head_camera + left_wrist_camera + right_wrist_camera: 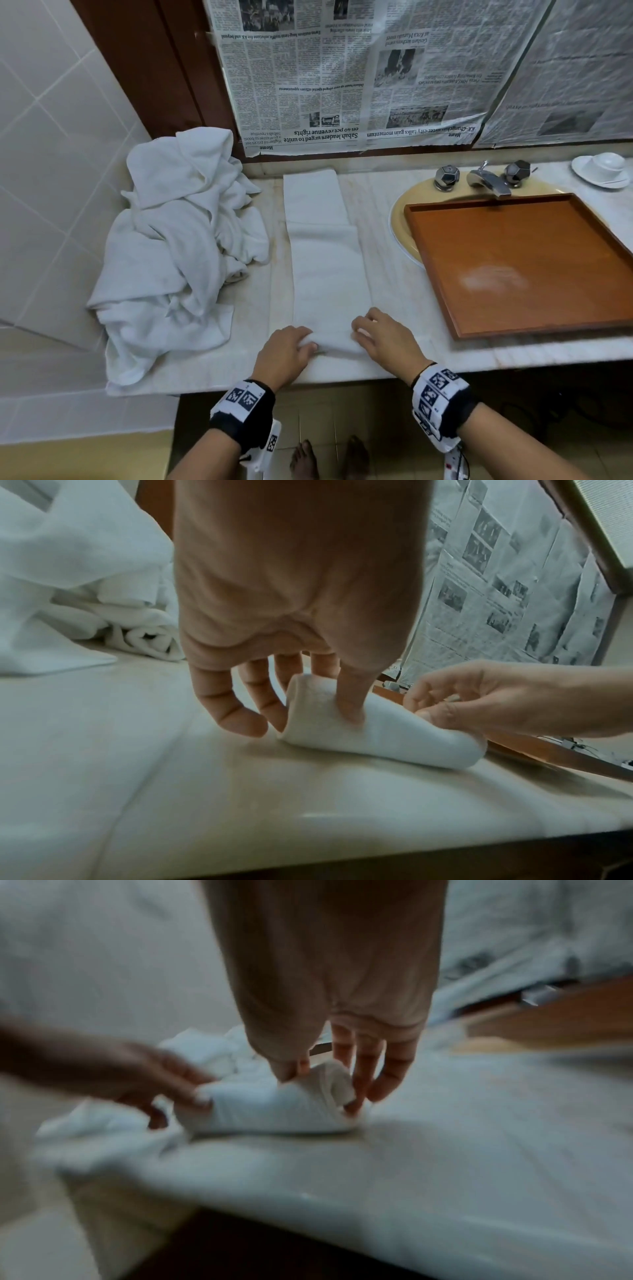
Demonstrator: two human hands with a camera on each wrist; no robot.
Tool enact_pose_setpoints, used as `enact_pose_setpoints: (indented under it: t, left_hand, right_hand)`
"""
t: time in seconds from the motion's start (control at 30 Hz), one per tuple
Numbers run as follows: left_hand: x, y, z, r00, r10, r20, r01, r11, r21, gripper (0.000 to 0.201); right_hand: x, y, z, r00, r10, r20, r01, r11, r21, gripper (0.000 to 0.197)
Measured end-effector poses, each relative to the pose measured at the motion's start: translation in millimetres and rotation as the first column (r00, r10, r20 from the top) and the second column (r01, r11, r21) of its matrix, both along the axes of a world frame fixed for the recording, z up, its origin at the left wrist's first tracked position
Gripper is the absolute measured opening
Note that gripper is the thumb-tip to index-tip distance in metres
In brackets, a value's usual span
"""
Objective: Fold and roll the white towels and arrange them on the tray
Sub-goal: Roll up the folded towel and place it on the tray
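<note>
A white towel, folded into a long narrow strip, lies on the marble counter and runs away from me. Its near end is curled into a small roll. My left hand grips the roll's left end, thumb on top and fingers curled behind. My right hand pinches the roll's right end in the same way. The brown wooden tray sits over the sink to the right, with nothing on it.
A heap of crumpled white towels fills the counter's left end against the tiled wall. A chrome tap stands behind the tray, a white cup and saucer at far right. Newspaper covers the mirror. The counter's front edge is just below my hands.
</note>
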State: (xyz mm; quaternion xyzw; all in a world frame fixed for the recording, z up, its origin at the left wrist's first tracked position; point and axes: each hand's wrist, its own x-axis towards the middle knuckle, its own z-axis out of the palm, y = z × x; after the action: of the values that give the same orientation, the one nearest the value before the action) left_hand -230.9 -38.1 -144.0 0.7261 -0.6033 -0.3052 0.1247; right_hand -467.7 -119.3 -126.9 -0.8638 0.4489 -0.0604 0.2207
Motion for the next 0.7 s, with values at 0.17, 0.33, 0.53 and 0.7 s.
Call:
enact_pose_setpoints:
  t: [0.17, 0.33, 0.53, 0.7]
  left_hand:
    - [3, -9, 7, 0.996, 0.04, -0.079, -0.035, 0.998, 0.059, 0.036]
    - [0, -3, 11, 0.974, 0.078, -0.212, -0.079, 0.997, 0.002, 0.022]
    - [-1, 7, 0, 0.993, 0.104, 0.053, -0.09, 0.971, -0.224, 0.023]
    - [-7, 10, 1, 0.969, -0.016, 0.248, 0.093, 0.949, -0.303, 0.034]
  right_hand:
    - [-2, 11, -9, 0.989, 0.137, -0.047, -0.143, 0.977, -0.159, 0.05]
    - [0, 2, -10, 0.998, 0.019, 0.067, -0.025, 0.996, 0.081, 0.039]
    - [9, -5, -1, 0.992, -0.096, 0.076, 0.078, 0.973, 0.217, 0.036]
    - [16, 9, -7, 1.0, -0.027, 0.007, 0.028, 0.997, -0.076, 0.021]
